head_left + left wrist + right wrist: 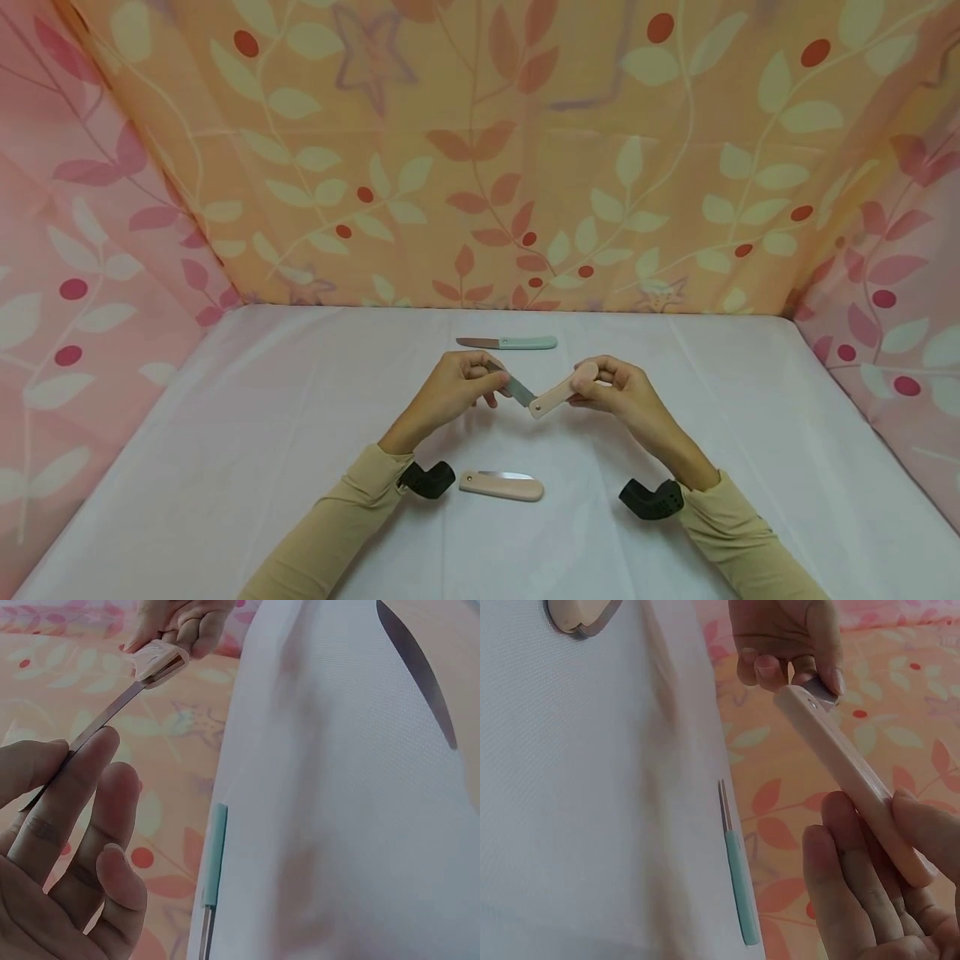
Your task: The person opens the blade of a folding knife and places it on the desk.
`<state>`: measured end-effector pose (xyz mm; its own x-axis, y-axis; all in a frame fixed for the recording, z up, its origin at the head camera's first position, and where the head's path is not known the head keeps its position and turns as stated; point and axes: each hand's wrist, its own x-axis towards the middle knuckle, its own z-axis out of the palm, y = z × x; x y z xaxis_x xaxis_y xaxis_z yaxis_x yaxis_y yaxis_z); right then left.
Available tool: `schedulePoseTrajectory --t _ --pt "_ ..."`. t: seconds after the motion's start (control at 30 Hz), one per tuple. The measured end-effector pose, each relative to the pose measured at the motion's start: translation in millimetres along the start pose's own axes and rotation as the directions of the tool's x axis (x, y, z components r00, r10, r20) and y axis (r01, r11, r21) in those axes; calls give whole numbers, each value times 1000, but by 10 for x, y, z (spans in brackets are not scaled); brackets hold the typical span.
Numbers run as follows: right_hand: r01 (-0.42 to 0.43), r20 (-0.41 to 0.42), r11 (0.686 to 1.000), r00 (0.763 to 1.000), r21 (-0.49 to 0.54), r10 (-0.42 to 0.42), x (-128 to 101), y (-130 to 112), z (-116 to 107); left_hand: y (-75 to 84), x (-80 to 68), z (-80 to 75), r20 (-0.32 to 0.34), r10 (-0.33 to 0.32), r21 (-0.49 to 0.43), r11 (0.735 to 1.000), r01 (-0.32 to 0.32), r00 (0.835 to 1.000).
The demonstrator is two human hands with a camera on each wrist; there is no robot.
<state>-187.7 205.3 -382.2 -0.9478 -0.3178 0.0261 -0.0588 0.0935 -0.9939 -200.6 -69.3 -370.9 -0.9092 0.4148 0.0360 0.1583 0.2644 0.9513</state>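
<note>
Left hand (450, 387) grasping the blade (519, 390) of a pale pink folding knife (557, 397), thumb against fingers; right hand (621, 390) grasping its handle, thumb on the near face; knife held up over the desk (225, 467), between the two hands, blade swung out and meeting the handle in a wide V, pivot end lowest in the head view; mint-handled knife (528, 342) lying on the desk beyond the hands, blade out and pointing left; second pink knife (501, 487) lying on the near side, folded, a strip of blade showing along its far edge; desk under white cloth; patterned fabric (480, 125) behind, orange-yellow with leaves and red dots; tan sleeves (330, 525) on both arms, a black device (429, 481) at each wrist.
</note>
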Motion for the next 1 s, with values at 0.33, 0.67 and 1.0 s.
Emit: schedulePoseTrajectory --t 0.33,0.67,1.0 --pt "12 5 999 1000 -39 -11 -2 1 19 8 -2 -12 11 20 7 1000 -20 1000" --pt "42 -32 999 999 11 -42 -10 -19 46 -13 17 -29 23 45 -4 999 -45 999" --pt "77 -92 994 993 80 -70 -5 -18 37 -11 16 -47 15 58 -66 996 -57 998"
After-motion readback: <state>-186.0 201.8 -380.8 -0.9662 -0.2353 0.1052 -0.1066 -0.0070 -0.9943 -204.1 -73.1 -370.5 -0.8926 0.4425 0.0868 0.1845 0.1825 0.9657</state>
